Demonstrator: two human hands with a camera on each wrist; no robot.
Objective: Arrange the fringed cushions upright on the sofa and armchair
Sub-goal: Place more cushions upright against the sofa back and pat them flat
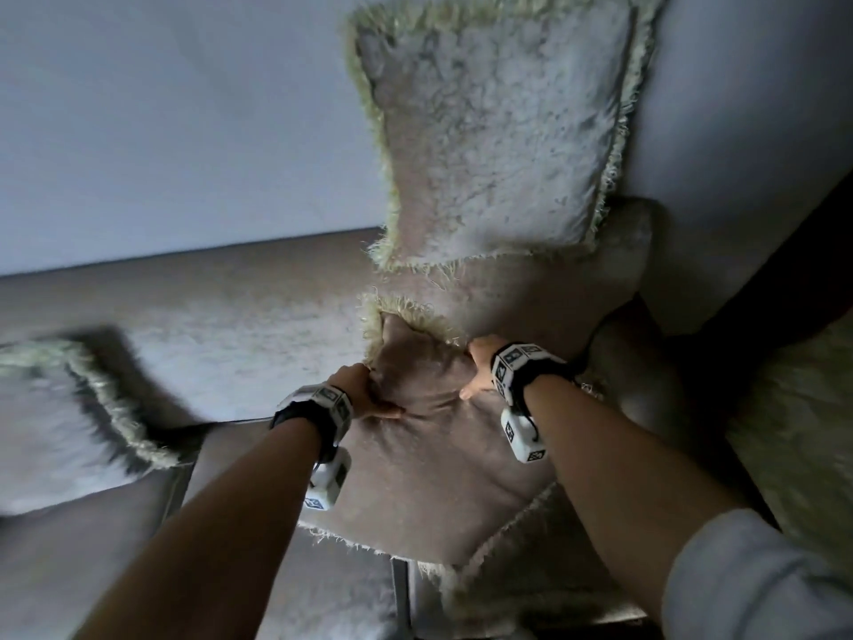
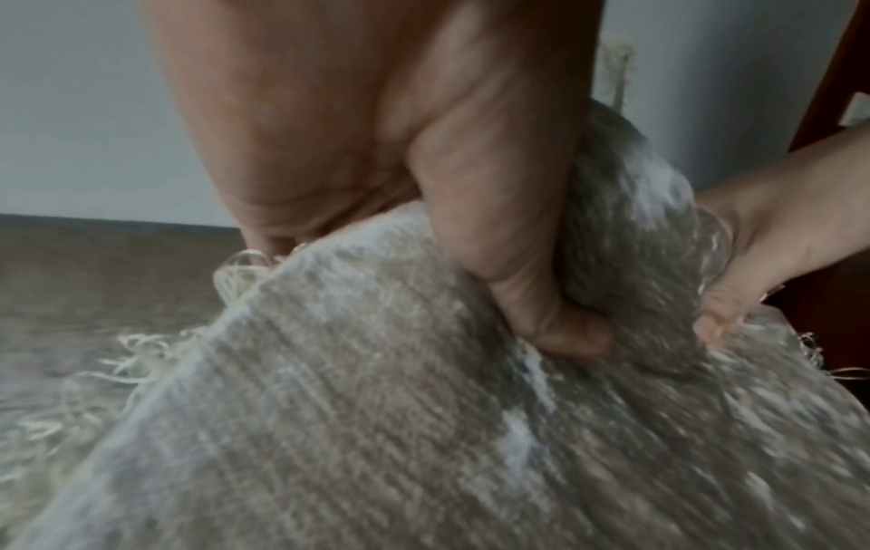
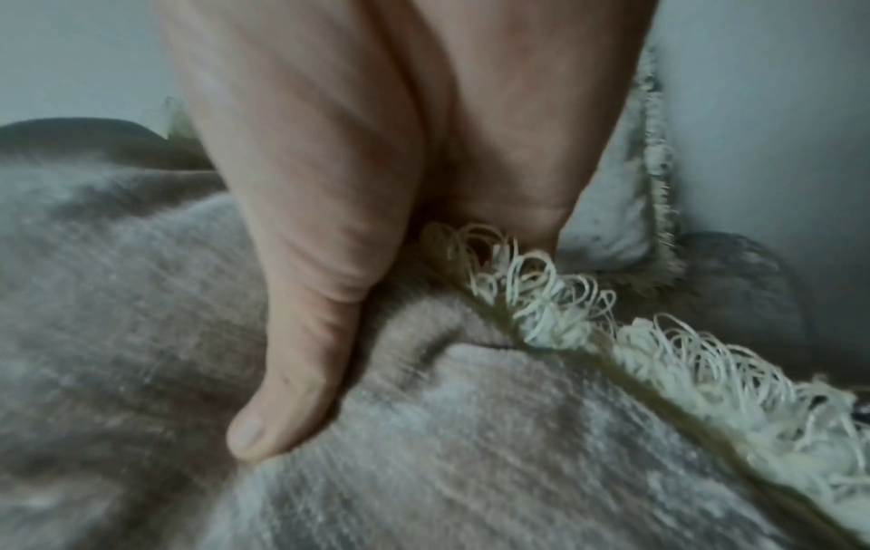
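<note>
I hold a beige velvet cushion (image 1: 429,459) with cream fringe over the sofa seat, its top corner pointing at the backrest. My left hand (image 1: 364,390) grips its left upper edge, thumb pressed into the front face (image 2: 541,297), fingers hidden behind. My right hand (image 1: 477,369) grips the right upper edge by the fringe (image 3: 555,297), thumb on the fabric (image 3: 282,390). A second fringed cushion (image 1: 494,131) stands upright on top of the backrest against the wall. A third fringed cushion (image 1: 60,408) lies blurred at the left on the sofa.
The beige sofa backrest (image 1: 207,316) runs across the middle, with a pale wall (image 1: 161,108) behind it. The sofa's rounded arm (image 1: 637,362) is just right of my right hand. A pale furry surface (image 1: 794,431) and dark wood lie at the far right.
</note>
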